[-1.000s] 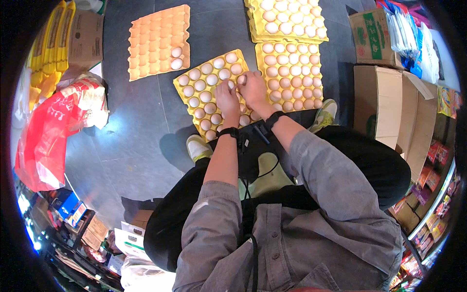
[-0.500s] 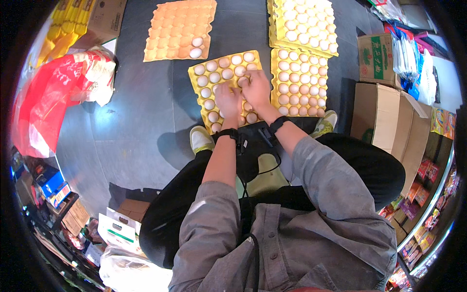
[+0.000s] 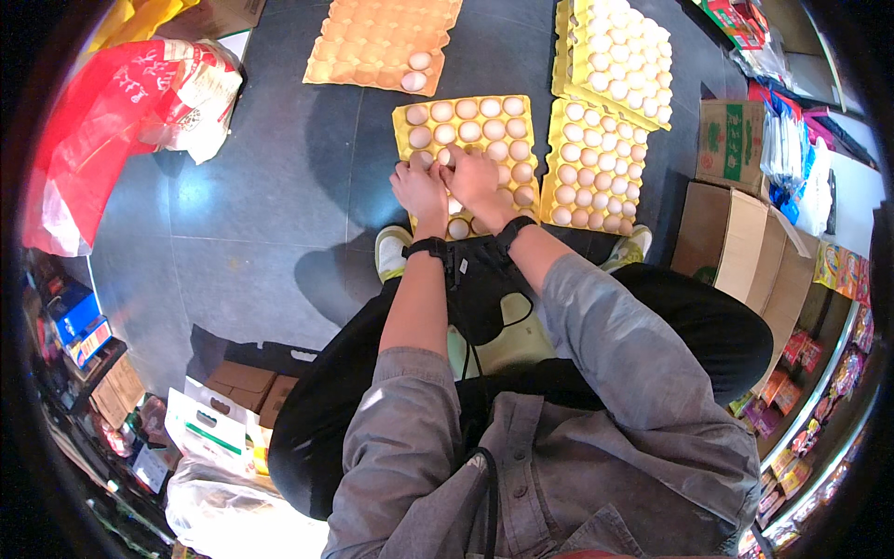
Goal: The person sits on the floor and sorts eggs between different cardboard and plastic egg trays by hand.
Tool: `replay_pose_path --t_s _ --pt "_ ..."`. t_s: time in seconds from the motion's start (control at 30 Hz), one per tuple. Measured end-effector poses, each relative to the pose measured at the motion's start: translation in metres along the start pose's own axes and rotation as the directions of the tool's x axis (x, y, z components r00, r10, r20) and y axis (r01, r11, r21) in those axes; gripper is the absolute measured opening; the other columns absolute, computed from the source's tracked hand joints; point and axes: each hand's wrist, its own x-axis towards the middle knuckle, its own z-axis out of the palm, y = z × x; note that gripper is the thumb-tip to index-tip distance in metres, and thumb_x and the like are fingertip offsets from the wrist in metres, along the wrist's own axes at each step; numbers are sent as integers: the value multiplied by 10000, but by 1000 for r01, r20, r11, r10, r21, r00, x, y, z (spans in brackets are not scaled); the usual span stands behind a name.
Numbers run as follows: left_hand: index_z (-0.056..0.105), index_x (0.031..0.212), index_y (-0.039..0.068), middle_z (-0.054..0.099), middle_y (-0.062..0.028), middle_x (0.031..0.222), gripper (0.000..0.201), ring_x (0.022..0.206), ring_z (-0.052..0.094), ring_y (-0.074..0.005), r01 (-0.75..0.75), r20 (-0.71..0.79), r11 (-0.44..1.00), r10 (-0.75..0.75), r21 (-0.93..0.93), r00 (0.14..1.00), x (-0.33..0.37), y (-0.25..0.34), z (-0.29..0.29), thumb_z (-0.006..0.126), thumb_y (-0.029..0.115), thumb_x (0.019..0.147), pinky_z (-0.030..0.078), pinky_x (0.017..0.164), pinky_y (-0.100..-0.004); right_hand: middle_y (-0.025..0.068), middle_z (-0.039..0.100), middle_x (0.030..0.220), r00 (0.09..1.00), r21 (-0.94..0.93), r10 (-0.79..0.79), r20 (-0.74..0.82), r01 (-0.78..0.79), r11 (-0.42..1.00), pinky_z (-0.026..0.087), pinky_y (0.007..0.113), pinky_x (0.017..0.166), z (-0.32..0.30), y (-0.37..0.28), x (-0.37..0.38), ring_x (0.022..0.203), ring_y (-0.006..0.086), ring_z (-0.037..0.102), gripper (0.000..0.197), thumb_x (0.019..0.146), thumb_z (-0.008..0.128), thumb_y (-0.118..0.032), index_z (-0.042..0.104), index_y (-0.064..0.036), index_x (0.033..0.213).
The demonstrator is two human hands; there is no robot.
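Note:
A yellow egg tray [image 3: 397,119] full of pale brown and white eggs lies on the floor before my feet. Both hands are over its left half, close together. My left hand [image 3: 421,194] is closed, fingertips against an egg [image 3: 426,158] in the tray. Beside it, my right hand [image 3: 476,184] is curled, its thumb and fingers around another egg [image 3: 445,156]. My hands and wrists cover several of the nearer eggs. Dark bands with small devices sit on both wrists.
An orange tray [image 3: 372,47] with two eggs [image 3: 417,71] lies farther off. At the right stand a filled yellow tray [image 3: 551,177] and a stack of filled trays [image 3: 570,56]. Cardboard boxes [image 3: 717,233] and shelves flank the right; a red bag [image 3: 102,140] is at the left.
My hands have moved left across the tray, from its middle and right columns to the left ones. The whole view has shifted and turned slightly.

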Motion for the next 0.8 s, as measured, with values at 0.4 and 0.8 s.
replay_pose_path --t_s 0.4,0.8 --pt "563 1099 2 578 -141 1090 288 1044 501 -344 -92 -56 994 88 -65 994 2 -8 11 634 126 849 410 894 -428 210 568 1054 995 -9 -32 93 33 999 479 441 856 6 -3 9 968 363 583 283 791 624 -144 559 -23 1040" --pt "506 1168 -67 567 -195 1075 324 1039 555 -324 -86 -282 831 -87 -550 955 -7 16 -2 583 146 936 455 923 -398 113 577 1195 900 829 158 405 -435 352 491 319 878 -57 20 -4 1094 203 566 440 907 648 -171 499 0 1284"
